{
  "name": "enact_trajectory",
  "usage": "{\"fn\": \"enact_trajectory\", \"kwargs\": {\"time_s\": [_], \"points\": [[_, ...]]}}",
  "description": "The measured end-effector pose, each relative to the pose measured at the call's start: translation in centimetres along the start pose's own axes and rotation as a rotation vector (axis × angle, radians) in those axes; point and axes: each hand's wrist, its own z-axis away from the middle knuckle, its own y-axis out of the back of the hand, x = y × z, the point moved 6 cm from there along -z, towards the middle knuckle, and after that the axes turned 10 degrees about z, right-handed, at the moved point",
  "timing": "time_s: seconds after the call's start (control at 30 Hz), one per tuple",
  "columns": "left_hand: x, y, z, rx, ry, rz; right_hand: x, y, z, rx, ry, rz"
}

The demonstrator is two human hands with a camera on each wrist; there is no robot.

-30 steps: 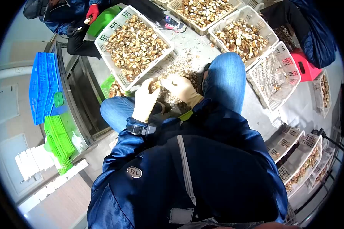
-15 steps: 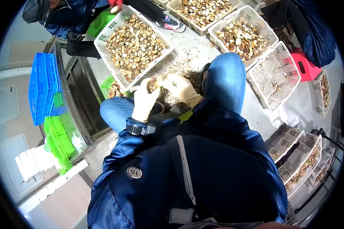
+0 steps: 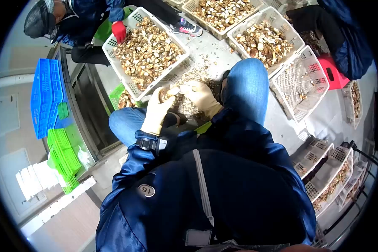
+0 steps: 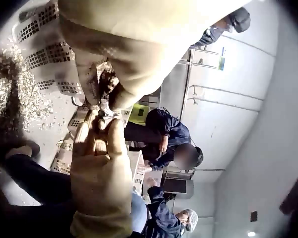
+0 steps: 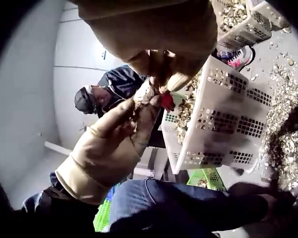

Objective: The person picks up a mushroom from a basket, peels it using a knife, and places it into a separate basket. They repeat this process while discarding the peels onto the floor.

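A shell was held between gloved hands, left of centre.
It was gripped by the left hand above and the right hand below; shell fragments were scattered far left.

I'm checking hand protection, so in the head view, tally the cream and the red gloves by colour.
Cream gloves: 2, on the wearer's left hand and right hand
Red glove: 1, at a white basket
Total: 3
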Motion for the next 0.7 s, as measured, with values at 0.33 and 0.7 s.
{"fn": "enact_trajectory", "kwargs": {"time_s": [0.33,0.7], "points": [[2.3,-1.2,0.8,-0.020,-0.172,-0.369,0.0,-0.4,0.4,-0.035,0.013,0.069],[2.7,-1.4,1.1,-0.048,-0.177,-0.450,0.5,-0.5,-0.3,-0.068,0.003,-0.077]]}}
